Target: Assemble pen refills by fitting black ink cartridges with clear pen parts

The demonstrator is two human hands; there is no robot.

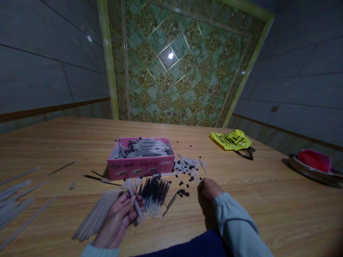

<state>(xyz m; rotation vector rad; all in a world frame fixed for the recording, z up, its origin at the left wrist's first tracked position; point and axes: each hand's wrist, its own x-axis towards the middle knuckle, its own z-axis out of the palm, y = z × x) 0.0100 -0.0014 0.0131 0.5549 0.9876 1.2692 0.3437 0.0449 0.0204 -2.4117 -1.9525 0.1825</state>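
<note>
A pale tube (134, 200) lies across the fingers of my left hand (120, 214), with the thumb pressed on it. Beside that hand are a bundle of clear tubes (95, 214) and a dense group of dark, thin rods with clear ends (154, 192). My right hand (210, 188) rests closed on the table near small black caps (183, 192); what its fingers hold, if anything, is too small to name. Just beyond it lies a pale tapered piece (203, 167), next to a pile of small white and black pieces (187, 165).
A pink box (140, 169) full of pale tubes stands behind my left hand. More clear tubes (16, 200) lie at the far left of the wooden table (254, 200). A yellow bag (232, 140) is at the back right, and a metal pan (308, 169) holds a red item (314, 160).
</note>
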